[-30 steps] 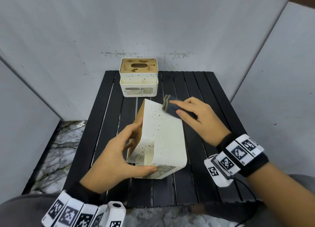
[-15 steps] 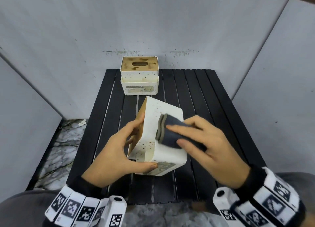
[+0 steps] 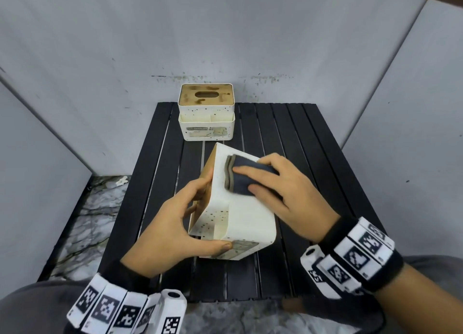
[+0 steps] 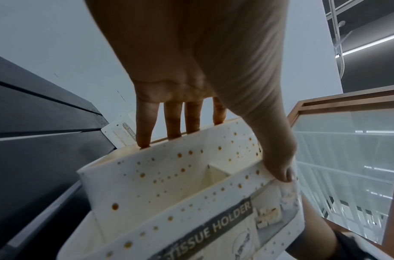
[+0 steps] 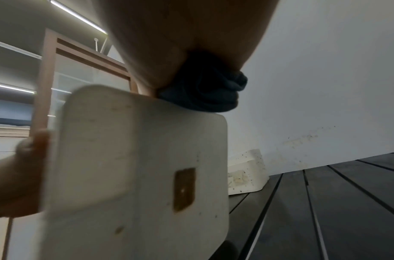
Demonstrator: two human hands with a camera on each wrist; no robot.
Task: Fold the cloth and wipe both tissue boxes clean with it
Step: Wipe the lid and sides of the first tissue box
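The near tissue box [image 3: 248, 216] is cream with brown speckles and stands tipped on the black slatted table [image 3: 313, 145]. My left hand [image 3: 210, 216] grips it, fingers on its wooden lid side and thumb on the front pocket [image 4: 213, 177]. My right hand [image 3: 250, 175] holds the folded dark cloth [image 3: 241, 180] and presses it on the box's upward face. From the right wrist, the cloth [image 5: 209, 91] bulges out under the palm on the box's top edge [image 5: 135, 167]. The second tissue box [image 3: 206, 119] stands upright at the table's far edge, its wooden lid stained.
Grey panels wall in the table at the back and both sides. A marbled floor [image 3: 95, 208] shows off the table's left edge. The far box [image 5: 247, 172] stands a short way behind the near one, with bare slats to the right.
My right hand slid the cloth from the box's far edge toward me along its upper face, then partway back. My left hand and the box stayed put.
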